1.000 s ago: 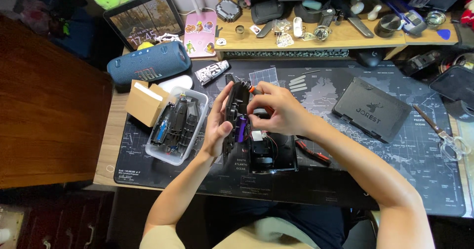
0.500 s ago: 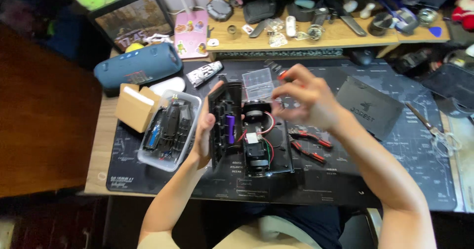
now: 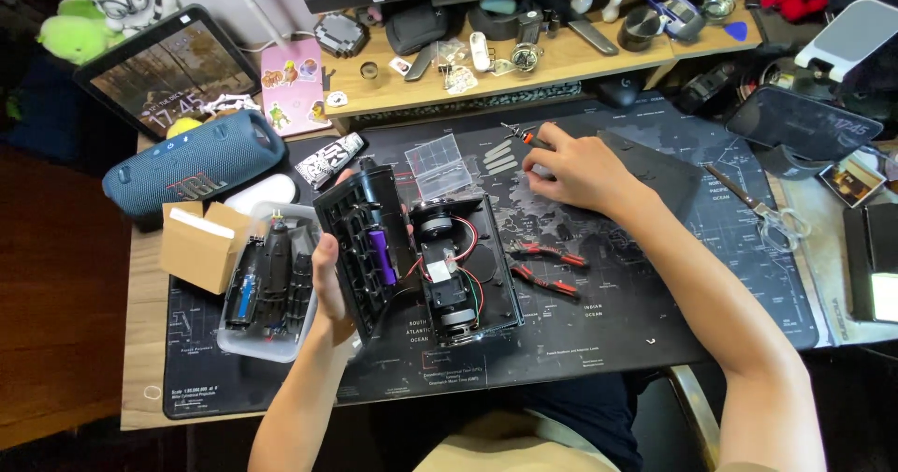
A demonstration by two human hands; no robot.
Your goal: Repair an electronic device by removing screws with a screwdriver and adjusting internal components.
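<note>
Presently we catalogued our left hand (image 3: pixel 329 280) with its grip closed around the black housing half (image 3: pixel 367 238) of an opened device, held tilted on edge, a purple cell (image 3: pixel 380 255) showing inside it. Thin wires ran from this half to the other half, the black base with motor and circuit parts (image 3: pixel 458 271), which lay flat on the dark map-printed mat (image 3: pixel 636 313) covering the surface. Our right hand (image 3: pixel 572 168) rested farther back on the mat, fingers curled upon a small orange-tipped tool (image 3: pixel 524 136); we could not tell how firmly that grip held it. Red-handled pliers (image 3: pixel 547 268) lay just right of the base. A clear plastic box (image 3: pixel 438 166) sat behind the base. Left of the housing stood a clear tray of tools (image 3: pixel 267 290), a cardboard box (image 3: pixel 198 245) and a blue cylindrical speaker (image 3: pixel 192 165).
</note>
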